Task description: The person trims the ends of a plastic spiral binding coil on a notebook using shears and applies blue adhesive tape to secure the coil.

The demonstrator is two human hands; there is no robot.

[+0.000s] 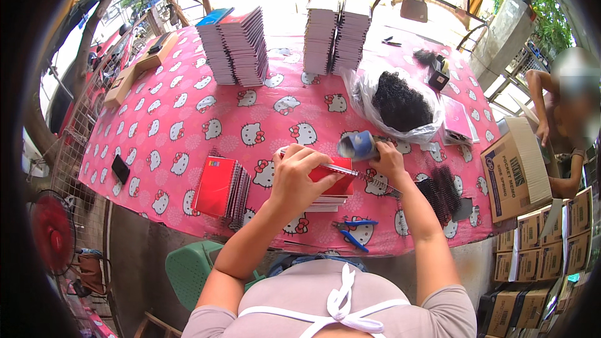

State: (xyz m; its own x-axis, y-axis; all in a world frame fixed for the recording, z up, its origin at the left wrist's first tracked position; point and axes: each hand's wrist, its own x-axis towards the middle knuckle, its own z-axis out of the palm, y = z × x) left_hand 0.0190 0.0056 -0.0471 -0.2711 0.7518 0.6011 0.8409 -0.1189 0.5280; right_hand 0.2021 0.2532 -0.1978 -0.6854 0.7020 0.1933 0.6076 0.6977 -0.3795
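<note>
My left hand (302,172) pinches a red-covered spiral notebook (338,172), held tilted over a small stack of notebooks (328,203) at the table's near side. From the notebook's right end a dark wire coil (375,181) runs toward my right wrist. My right hand (389,161) is closed at the right end of a blue, hollow cylindrical thing (357,145), slightly blurred; its exact kind does not show. Left of my hands lies another stack of red spiral notebooks (216,184). Blue-handled pliers (354,235) rest near the front edge.
Tall notebook stacks (235,50) (335,37) stand at the back. A plastic bag of black coils (404,103) lies beyond my right hand, and loose black coils (441,194) to its right. A phone (121,169) lies left. Another person handles a cardboard box (516,169) at right.
</note>
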